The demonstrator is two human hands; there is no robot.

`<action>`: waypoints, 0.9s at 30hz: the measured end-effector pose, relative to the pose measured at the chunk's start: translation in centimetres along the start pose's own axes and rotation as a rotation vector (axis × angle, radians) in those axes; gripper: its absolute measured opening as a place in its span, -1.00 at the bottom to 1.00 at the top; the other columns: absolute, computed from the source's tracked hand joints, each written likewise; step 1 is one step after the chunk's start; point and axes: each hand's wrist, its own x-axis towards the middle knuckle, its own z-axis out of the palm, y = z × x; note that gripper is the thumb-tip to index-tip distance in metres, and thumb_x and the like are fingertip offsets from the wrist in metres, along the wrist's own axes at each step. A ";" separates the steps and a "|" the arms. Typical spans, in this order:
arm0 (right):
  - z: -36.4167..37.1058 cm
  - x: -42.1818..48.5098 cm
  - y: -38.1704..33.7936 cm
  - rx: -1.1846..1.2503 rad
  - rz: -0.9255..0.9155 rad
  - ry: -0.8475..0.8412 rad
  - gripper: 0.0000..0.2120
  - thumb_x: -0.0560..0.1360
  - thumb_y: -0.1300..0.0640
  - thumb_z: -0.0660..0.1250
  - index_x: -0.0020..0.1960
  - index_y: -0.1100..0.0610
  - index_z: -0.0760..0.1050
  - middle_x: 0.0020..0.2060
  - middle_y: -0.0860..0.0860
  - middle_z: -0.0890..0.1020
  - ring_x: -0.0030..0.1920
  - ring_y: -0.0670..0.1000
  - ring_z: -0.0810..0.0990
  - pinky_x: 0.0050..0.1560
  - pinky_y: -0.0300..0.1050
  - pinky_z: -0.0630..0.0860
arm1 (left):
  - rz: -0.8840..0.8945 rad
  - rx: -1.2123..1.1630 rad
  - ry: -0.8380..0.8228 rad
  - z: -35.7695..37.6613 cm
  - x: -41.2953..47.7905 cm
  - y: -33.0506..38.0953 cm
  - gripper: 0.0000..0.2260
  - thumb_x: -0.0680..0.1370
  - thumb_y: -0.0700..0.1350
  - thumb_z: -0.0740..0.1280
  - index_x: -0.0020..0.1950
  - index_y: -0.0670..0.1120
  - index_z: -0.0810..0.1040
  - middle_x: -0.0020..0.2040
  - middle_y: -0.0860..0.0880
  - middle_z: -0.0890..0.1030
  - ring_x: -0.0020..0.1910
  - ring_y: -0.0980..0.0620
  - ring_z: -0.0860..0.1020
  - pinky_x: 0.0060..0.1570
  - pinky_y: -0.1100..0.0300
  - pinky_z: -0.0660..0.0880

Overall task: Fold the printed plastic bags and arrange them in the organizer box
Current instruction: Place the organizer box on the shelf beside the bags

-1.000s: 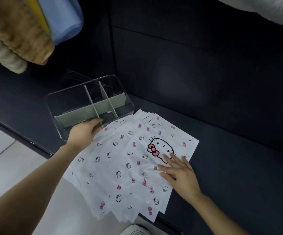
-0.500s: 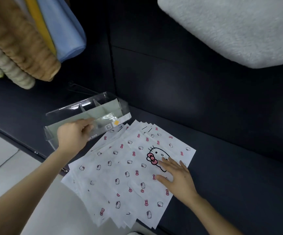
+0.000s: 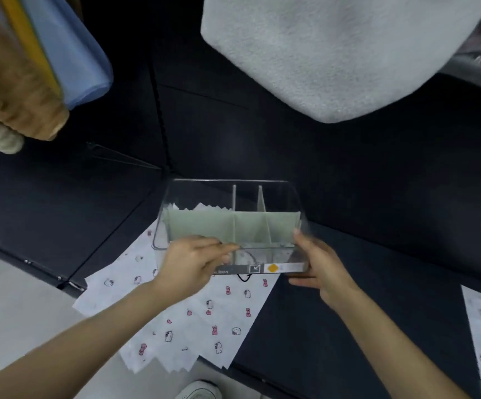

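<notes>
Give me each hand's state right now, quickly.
Left hand: grips the organizer box by its near wall.
Right hand: holds the box's right near corner.

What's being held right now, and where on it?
The organizer box: left hand grips its near rim, right hand its near right corner.

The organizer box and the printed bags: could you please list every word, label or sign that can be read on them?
"box": blurred, on the dark label strip along the front of the organizer box; the left hand hides what comes before.
Arrow in a square: same strip, no words.
Print beside the orange patch: too blurred to read.
Printed bags: cat faces and bows only, no words.
</notes>
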 end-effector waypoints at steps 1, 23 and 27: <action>-1.1 0.0 0.1 0.003 -0.005 0.062 -0.76 0.56 -0.11 0.26 0.10 0.03 0.48 -0.07 0.02 0.64 -0.10 0.05 0.65 -0.23 -0.06 0.62 | -0.003 -0.034 -0.016 1.1 0.4 0.6 -0.75 0.58 -0.04 0.25 0.02 -0.09 0.70 -0.33 0.09 0.60 -0.38 0.15 0.47 -0.30 0.38 0.38; -11.9 4.7 11.5 0.150 -0.037 0.448 -0.60 0.66 0.16 0.00 0.48 0.16 0.23 0.23 0.07 0.50 0.05 0.10 0.60 -0.09 -0.10 0.61 | -0.532 0.228 -0.442 13.0 -0.1 0.3 -0.21 0.55 0.39 -0.13 0.44 -0.23 0.31 0.29 -0.31 0.49 0.29 -0.33 0.46 0.23 -0.32 0.36; -11.1 5.7 11.8 0.066 -0.049 0.517 -0.56 0.65 0.16 -0.02 0.52 0.13 0.18 0.12 0.06 0.50 -0.02 0.12 0.61 -0.07 -0.12 0.56 | -0.564 0.314 -0.560 12.9 -2.0 -0.6 -0.14 0.51 0.44 -0.17 0.24 -0.22 0.55 0.25 -0.30 0.53 0.27 -0.36 0.46 0.19 -0.40 0.33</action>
